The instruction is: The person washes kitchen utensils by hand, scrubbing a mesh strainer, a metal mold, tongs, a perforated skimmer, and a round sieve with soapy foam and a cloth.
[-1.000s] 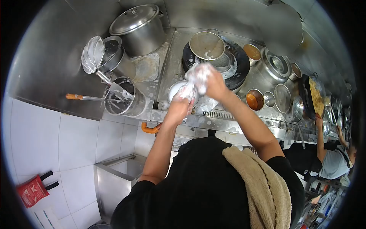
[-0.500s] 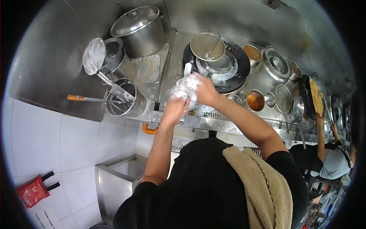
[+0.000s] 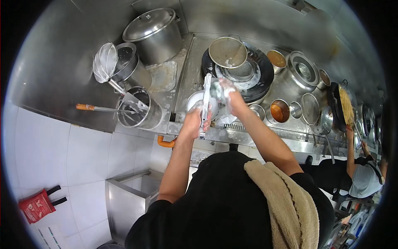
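Note:
Upright in my left hand (image 3: 198, 120) is a long, narrow metal utensil that looks like tongs (image 3: 206, 97), with the fingers wrapped round its lower part. My right hand (image 3: 230, 92), just to the right of it, is closed on a foamy scouring pad (image 3: 217, 89), somewhat blurred. Behind the left hand stands a white bowl (image 3: 193, 99), partly hidden. Beyond both hands sits a black wok (image 3: 265, 79) with suds, a perforated metal piece (image 3: 242, 71) and a mesh strainer (image 3: 227, 52).
On the left, a metal container (image 3: 152, 116) holds a whisk (image 3: 105, 62), a spatula and a wooden-handled tool. A lidded pot (image 3: 155, 35) stands behind. Rightward are a pot of red-orange sauce (image 3: 279, 111), stacked metal bowls (image 3: 304, 72) and a co-worker (image 3: 362, 178) at another pan.
My hands, together in foam before, are now apart. The right hand has moved right with the pad, and the metal utensil now shows in the left hand.

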`<control>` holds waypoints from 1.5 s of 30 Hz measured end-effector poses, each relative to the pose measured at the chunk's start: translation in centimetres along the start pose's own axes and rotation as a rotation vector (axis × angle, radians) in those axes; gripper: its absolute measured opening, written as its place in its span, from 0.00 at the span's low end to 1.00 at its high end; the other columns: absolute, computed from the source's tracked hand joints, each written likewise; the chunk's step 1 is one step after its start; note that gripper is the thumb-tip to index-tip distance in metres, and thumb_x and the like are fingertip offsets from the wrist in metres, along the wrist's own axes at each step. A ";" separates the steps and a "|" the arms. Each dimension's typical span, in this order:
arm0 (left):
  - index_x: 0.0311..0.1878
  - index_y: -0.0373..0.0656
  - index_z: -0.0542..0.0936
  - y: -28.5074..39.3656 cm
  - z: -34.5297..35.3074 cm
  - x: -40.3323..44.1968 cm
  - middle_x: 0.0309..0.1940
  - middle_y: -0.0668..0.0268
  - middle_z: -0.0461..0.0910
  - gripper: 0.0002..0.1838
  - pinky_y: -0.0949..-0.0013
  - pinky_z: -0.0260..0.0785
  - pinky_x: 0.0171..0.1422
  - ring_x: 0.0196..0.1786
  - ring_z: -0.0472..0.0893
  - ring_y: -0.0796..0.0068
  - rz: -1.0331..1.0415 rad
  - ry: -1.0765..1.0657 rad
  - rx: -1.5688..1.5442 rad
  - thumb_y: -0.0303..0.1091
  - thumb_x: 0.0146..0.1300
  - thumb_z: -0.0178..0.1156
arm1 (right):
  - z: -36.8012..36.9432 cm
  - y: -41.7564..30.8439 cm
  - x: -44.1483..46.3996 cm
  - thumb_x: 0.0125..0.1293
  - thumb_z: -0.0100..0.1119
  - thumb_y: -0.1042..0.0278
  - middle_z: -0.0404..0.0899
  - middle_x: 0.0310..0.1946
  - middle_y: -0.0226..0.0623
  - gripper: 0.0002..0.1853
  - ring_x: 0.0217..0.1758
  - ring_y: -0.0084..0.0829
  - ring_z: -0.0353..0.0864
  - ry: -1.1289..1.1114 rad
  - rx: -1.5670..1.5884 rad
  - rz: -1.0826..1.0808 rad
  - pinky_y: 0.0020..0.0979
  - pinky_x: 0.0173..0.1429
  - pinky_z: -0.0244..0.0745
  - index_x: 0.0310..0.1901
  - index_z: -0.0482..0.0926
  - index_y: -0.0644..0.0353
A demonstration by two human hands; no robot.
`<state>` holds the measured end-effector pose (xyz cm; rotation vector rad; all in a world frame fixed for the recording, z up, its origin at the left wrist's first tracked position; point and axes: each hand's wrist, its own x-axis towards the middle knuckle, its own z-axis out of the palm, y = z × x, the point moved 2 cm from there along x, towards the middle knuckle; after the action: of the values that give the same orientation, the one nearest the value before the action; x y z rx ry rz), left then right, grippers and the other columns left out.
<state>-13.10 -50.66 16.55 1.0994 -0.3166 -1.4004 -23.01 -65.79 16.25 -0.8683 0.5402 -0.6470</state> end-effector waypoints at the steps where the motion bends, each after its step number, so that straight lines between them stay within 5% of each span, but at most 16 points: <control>1: 0.47 0.40 0.73 -0.3 0.1 0.2 0.24 0.67 0.71 0.15 0.72 0.56 0.17 0.17 0.64 0.79 -0.006 0.001 -0.024 0.39 0.78 0.39 | 0.4 0.5 -0.3 0.78 0.56 0.50 0.82 0.42 0.27 0.17 0.41 0.21 0.80 -0.067 -0.065 -0.031 0.25 0.42 0.74 0.54 0.77 0.55; 3: 0.47 0.40 0.73 -1.1 0.2 0.5 0.24 0.67 0.70 0.14 0.72 0.56 0.17 0.17 0.64 0.79 -0.024 0.001 -0.072 0.36 0.76 0.39 | 1.4 1.4 -1.0 0.78 0.56 0.50 0.82 0.46 0.29 0.18 0.45 0.23 0.81 -0.193 -0.195 -0.091 0.26 0.47 0.76 0.58 0.76 0.56; 4: 0.47 0.40 0.73 -1.7 0.1 0.6 0.24 0.66 0.70 0.14 0.72 0.56 0.17 0.17 0.64 0.79 -0.023 -0.019 -0.042 0.36 0.77 0.39 | 1.8 1.1 -2.0 0.77 0.57 0.61 0.81 0.51 0.32 0.14 0.51 0.25 0.80 -0.192 -0.168 -0.023 0.29 0.54 0.77 0.58 0.76 0.57; 8: 0.47 0.42 0.73 -1.7 1.3 -0.8 0.24 0.66 0.70 0.13 0.72 0.54 0.17 0.17 0.63 0.80 -0.028 -0.055 0.036 0.36 0.77 0.38 | 1.5 -0.4 -1.9 0.70 0.56 0.80 0.83 0.45 0.30 0.11 0.46 0.22 0.82 -0.163 -0.136 -0.097 0.26 0.51 0.78 0.53 0.79 0.61; 15: 0.47 0.43 0.72 -0.1 2.1 -2.1 0.24 0.66 0.70 0.11 0.73 0.54 0.17 0.16 0.62 0.80 0.088 -0.027 0.122 0.33 0.76 0.40 | 2.9 -3.5 0.0 0.72 0.59 0.77 0.84 0.42 0.30 0.09 0.42 0.20 0.83 -0.059 0.000 -0.209 0.24 0.43 0.79 0.51 0.78 0.59; 19: 0.46 0.43 0.72 0.5 1.1 -3.3 0.23 0.66 0.70 0.10 0.73 0.54 0.17 0.15 0.62 0.80 0.088 -0.029 0.152 0.34 0.77 0.40 | 2.3 -5.6 0.5 0.75 0.62 0.64 0.83 0.41 0.28 0.11 0.39 0.21 0.81 0.096 -0.055 -0.230 0.25 0.41 0.77 0.53 0.77 0.59; 26: 0.43 0.42 0.72 -0.6 0.8 -2.6 0.22 0.65 0.70 0.12 0.71 0.56 0.17 0.15 0.63 0.77 -0.027 -0.011 0.142 0.37 0.77 0.40 | 3.8 0.5 -0.5 0.77 0.59 0.63 0.81 0.47 0.30 0.13 0.49 0.23 0.81 -0.102 -0.032 -0.144 0.28 0.52 0.78 0.57 0.76 0.57; 29: 0.42 0.41 0.73 -1.1 -0.2 -1.8 0.21 0.65 0.71 0.14 0.71 0.56 0.17 0.16 0.65 0.77 0.067 0.105 0.114 0.37 0.78 0.40 | 2.8 2.1 -0.9 0.77 0.59 0.61 0.81 0.45 0.29 0.13 0.46 0.22 0.82 0.021 -0.191 -0.164 0.29 0.48 0.78 0.57 0.76 0.56; 32: 0.39 0.41 0.72 -0.9 -1.2 -1.0 0.21 0.66 0.71 0.15 0.71 0.57 0.18 0.16 0.64 0.78 0.165 0.268 0.130 0.38 0.78 0.39 | 1.8 -0.2 -0.8 0.76 0.60 0.59 0.82 0.40 0.27 0.14 0.40 0.21 0.80 0.025 0.009 -0.134 0.28 0.42 0.77 0.56 0.77 0.55; 37: 0.32 0.44 0.69 -0.4 -1.5 -1.4 0.18 0.69 0.67 0.19 0.70 0.55 0.17 0.14 0.63 0.78 0.032 0.147 0.163 0.42 0.79 0.39 | 6.1 -1.1 -2.2 0.75 0.62 0.58 0.81 0.44 0.28 0.15 0.44 0.21 0.81 -0.043 -0.244 -0.306 0.25 0.46 0.76 0.56 0.76 0.57; 42: 0.34 0.44 0.72 -1.5 -3.0 -1.1 0.22 0.66 0.71 0.20 0.69 0.59 0.18 0.16 0.66 0.76 -0.088 0.044 0.047 0.43 0.80 0.39 | 5.4 1.2 -2.7 0.71 0.67 0.67 0.81 0.44 0.29 0.15 0.46 0.22 0.81 -0.161 0.084 -0.026 0.26 0.48 0.78 0.55 0.76 0.59; 45: 0.43 0.38 0.79 -3.1 -3.5 -0.2 0.33 0.60 0.79 0.21 0.64 0.73 0.31 0.28 0.79 0.67 0.185 0.236 0.063 0.41 0.82 0.39 | 4.9 1.2 -3.8 0.70 0.67 0.67 0.81 0.43 0.29 0.15 0.46 0.21 0.81 -0.268 -0.144 0.099 0.26 0.48 0.78 0.54 0.76 0.59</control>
<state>-12.44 -48.39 12.53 1.2414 -0.2845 -1.0920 -21.93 -59.97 18.52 -1.0390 0.3871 -0.3968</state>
